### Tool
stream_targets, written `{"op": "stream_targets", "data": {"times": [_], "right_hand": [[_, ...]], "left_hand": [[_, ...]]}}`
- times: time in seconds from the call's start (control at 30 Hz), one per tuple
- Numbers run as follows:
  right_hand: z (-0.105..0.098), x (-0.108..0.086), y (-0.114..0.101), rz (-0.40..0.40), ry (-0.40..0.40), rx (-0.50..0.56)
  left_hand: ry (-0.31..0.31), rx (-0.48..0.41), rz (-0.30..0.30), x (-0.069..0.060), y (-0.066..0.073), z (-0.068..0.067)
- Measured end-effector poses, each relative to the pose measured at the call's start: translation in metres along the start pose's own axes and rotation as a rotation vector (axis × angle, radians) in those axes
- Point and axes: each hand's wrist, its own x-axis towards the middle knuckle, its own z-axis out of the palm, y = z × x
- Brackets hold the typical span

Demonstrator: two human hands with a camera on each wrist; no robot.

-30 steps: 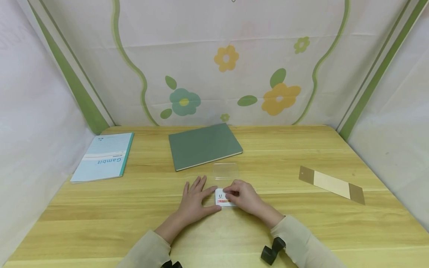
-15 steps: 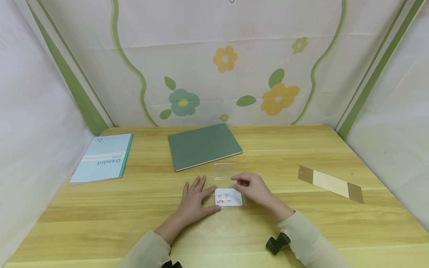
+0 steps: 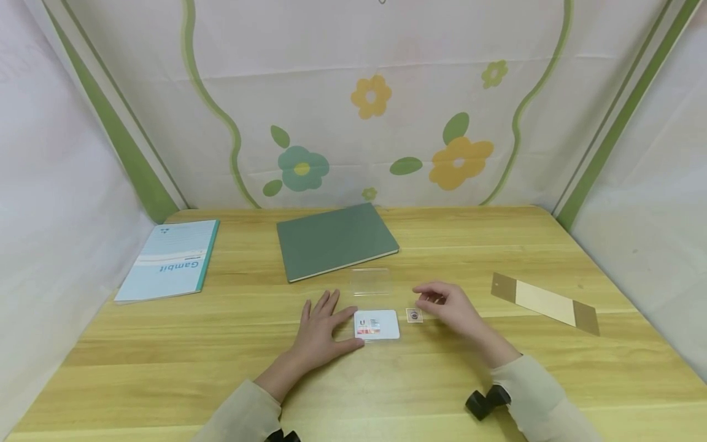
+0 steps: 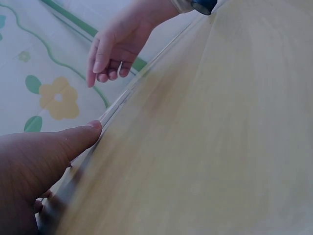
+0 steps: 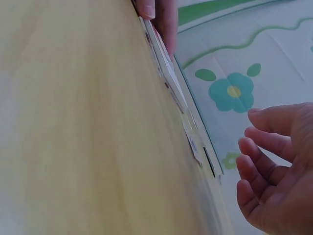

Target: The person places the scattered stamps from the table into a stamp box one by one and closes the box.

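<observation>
A white card (image 3: 377, 324) with a small logo and an orange-red strip lies at the table's middle, with a clear edge showing along its lower side. My left hand (image 3: 320, 334) lies flat beside it, thumb and index finger spread to its left corners. Just right of the card is a small square piece (image 3: 414, 315) with a dark picture on it. My right hand (image 3: 450, 307) hovers to the right of that square, fingers loosely bent, with nothing visible in them. Beyond the card rests a clear plastic rectangle (image 3: 370, 282).
A dark green notebook (image 3: 337, 239) lies farther back on the wooden table (image 3: 469, 245). At the left is a light blue notebook (image 3: 168, 261), printed "Gambit". A brown and cream strip (image 3: 545, 303) lies at the right. Flowered fabric (image 3: 331, 92) stands behind the table.
My right hand has moved right, away from over the card, uncovering the card's right part and then the small square piece. My left hand has stayed in place.
</observation>
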Motion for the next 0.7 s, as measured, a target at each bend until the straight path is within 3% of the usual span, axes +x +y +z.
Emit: {"op": "stream_targets", "data": {"times": [0.33, 0.7], "right_hand": [[0.003, -0.005, 0.017, 0.100, -0.038, 0.045], [0.011, -0.006, 0.025, 0.080, -0.007, -0.117]], "left_hand": [[-0.001, -0.014, 0.014, 0.000, 0.002, -0.003], [-0.009, -0.001, 0.006, 0.000, 0.003, -0.003]]}}
